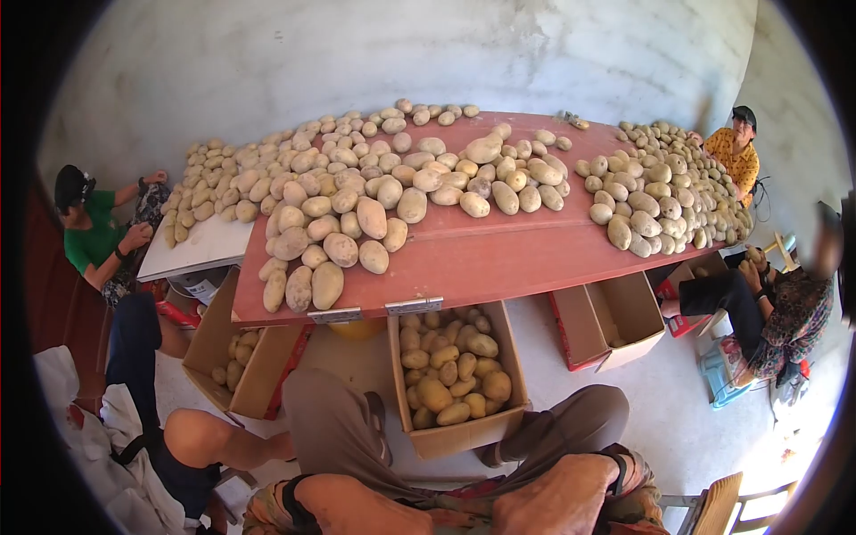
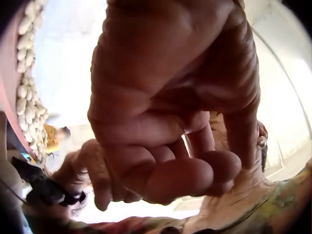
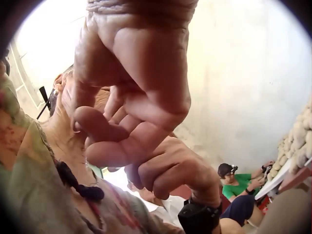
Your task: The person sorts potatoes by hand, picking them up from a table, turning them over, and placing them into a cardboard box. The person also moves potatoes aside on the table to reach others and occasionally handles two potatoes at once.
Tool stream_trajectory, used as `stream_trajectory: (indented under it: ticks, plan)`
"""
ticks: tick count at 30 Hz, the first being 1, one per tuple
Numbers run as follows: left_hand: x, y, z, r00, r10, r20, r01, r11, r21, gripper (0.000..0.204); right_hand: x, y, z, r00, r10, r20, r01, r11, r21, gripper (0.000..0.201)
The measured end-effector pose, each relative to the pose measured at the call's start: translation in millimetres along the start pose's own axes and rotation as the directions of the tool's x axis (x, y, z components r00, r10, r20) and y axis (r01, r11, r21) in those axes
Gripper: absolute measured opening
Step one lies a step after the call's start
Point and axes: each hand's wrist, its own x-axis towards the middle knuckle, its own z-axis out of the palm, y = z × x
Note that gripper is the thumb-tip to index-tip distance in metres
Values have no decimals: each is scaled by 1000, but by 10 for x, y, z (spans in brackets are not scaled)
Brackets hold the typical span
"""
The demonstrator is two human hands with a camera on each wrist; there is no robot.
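Note:
My left hand [image 1: 357, 506] and right hand [image 1: 555, 497] are close together in front of my body, low in the head view. In the left wrist view the fingers of the left hand [image 2: 161, 87] are loosely bent, with nothing seen between them. The right hand [image 3: 139, 73] shows bent fingers too, thumb tip near the index finger, also without a visible object. Both are away from the potatoes [image 1: 412, 205] heaped on the red tabletop [image 1: 464, 254]. Between my knees stands a cardboard box [image 1: 468, 437] partly filled with potatoes [image 1: 455, 366].
Another box [image 1: 254, 379] holding potatoes stands left, and a third box [image 1: 615, 325] lies right under the table edge. A person in green [image 1: 96, 227] sits left; a person in yellow [image 1: 736, 156] and one in a patterned top [image 1: 794, 312] are right.

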Motion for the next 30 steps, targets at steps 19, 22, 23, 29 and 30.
stream_trajectory:
  ticks: [19, 22, 23, 29, 30]
  plan:
    - [-100, -178, 119, 998, -49, -43, 46, 996, -73, 27, -11, 112, 128, 999, -25, -21, 23, 997, -78, 26]
    - [-122, -231, 109, 992, -110, 54, 114, 991, -67, 27, -59, 69, 115, 995, 98, 0, -97, 992, -75, 23]
    - [-192, -268, 84, 987, -154, 52, 157, 986, -63, 28, -121, 99, 85, 987, 158, -23, -160, 983, -88, 17]
    - [-504, -492, 47, 764, -482, -428, 527, 850, -16, 24, -531, 485, -151, 564, 335, -755, -463, 885, 47, 13]
    - [-502, -491, 10, 687, -525, -502, 604, 797, -7, 22, -583, 537, -241, 451, 369, -812, -427, 889, 167, 12]
